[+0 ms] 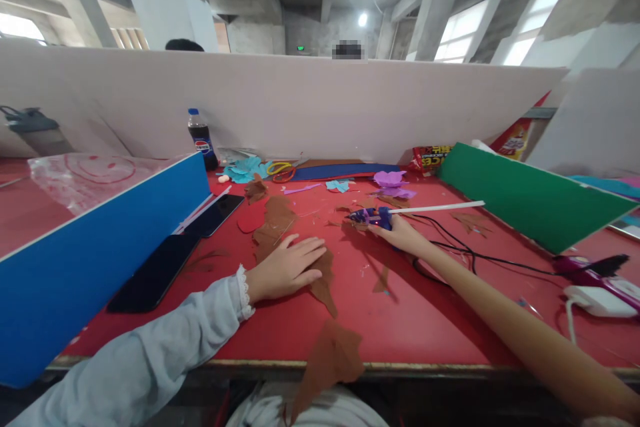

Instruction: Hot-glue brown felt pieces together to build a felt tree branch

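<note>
My left hand [286,269] lies flat with its fingers stretched out, pressing on a piece of brown felt or paper [276,219] on the red tabletop. My right hand [403,237] grips a blue hot glue gun [371,216], its nozzle pointing left over brown scraps. A long white glue stick [437,207] sticks out of the gun's back end. Another brown piece [332,355] hangs over the table's front edge near my lap. Part of the glue gun's handle is hidden by my fingers.
Blue [107,260] and green [530,197] boards stand at either side. Two dark phones or tablets [155,273] lie left. Yellow-handled scissors [279,168], cyan scraps [247,169], purple scraps [390,179] and a cola bottle [201,140] sit at the back. Black cable [475,253] runs right to a power strip [575,265].
</note>
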A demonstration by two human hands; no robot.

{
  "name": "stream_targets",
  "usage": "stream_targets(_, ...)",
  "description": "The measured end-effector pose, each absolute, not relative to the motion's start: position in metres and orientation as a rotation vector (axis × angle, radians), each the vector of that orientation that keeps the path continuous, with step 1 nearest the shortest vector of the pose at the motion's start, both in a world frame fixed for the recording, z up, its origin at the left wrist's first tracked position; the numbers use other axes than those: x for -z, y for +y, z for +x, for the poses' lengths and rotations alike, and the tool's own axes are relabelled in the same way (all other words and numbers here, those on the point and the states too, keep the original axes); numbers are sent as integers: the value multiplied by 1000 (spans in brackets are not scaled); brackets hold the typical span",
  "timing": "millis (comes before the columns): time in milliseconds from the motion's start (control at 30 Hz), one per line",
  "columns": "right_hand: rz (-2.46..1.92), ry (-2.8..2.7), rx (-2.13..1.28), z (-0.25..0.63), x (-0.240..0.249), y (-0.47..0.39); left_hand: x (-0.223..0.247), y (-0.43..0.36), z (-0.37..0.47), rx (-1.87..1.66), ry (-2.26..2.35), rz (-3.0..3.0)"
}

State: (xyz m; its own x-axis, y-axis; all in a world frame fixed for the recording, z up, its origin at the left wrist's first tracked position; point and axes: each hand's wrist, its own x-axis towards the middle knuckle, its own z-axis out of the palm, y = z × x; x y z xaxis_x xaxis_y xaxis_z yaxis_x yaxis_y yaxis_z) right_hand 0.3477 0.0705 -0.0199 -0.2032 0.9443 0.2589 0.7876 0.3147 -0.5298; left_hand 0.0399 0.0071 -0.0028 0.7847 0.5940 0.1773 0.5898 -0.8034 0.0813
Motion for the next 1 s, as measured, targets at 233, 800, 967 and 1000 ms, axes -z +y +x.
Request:
stream_targets(233, -1610, -2009, -390, 351, 24, 72, 0, 11, 25, -328, 1085, 2963)
stream_targets(800, -1589, -2032, -448, 348, 21, 69, 4, 5, 25, -209, 1022, 2960)
stream_targets(967, -1595, -2009, -449, 349, 23, 71, 5, 6, 24, -120, 986, 2979)
stream_targets(1000, -1589, -2004, -456, 349, 23, 71, 5, 6, 24, -129, 991, 2989)
